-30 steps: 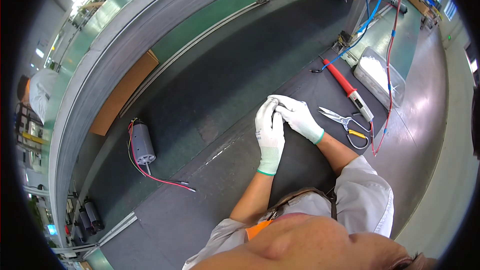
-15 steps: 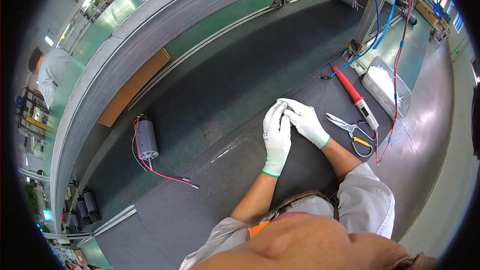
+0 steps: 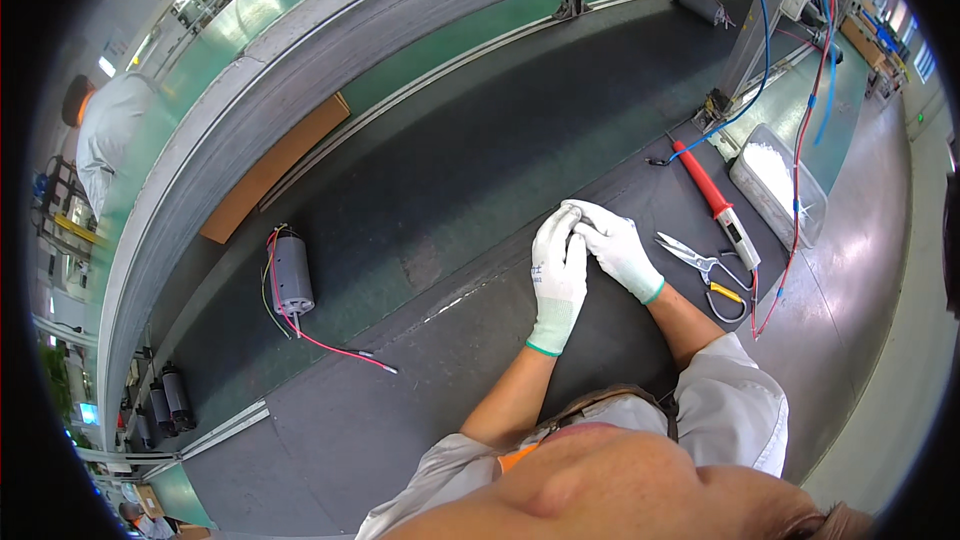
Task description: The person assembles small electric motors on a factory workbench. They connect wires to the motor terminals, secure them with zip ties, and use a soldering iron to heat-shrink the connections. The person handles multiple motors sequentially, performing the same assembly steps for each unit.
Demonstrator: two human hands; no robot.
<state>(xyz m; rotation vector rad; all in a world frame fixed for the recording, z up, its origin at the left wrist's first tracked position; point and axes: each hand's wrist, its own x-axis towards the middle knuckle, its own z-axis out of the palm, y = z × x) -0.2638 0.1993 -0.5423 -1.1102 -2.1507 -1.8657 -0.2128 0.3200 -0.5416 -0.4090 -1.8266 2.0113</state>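
Note:
In white knit gloves with green cuffs, my left hand (image 3: 560,275) and my right hand (image 3: 617,252) meet at the fingertips over the near edge of the dark belt. Fingers on both are bent and held together, with nothing seen between them; the palms are hidden. Right of my hands lie scissors (image 3: 697,258) with a yellow-wrapped handle, and a red-and-white electric tool (image 3: 712,192) on a cord. A grey cylindrical motor (image 3: 291,275) rests on the belt to the left, its red lead (image 3: 340,348) trailing toward the near worktop.
A clear bin of white pieces (image 3: 775,185) stands at the right, with red and blue lines hanging beside it. Another motor (image 3: 700,3) is at the far right, more motors (image 3: 172,395) at lower left. A metal rail (image 3: 330,35) arches across; a person (image 3: 110,135) is beyond it.
The whole view has shifted slightly. My hands stay together in nearly the same pose, and the scissors and electric tool remain lying where they were.

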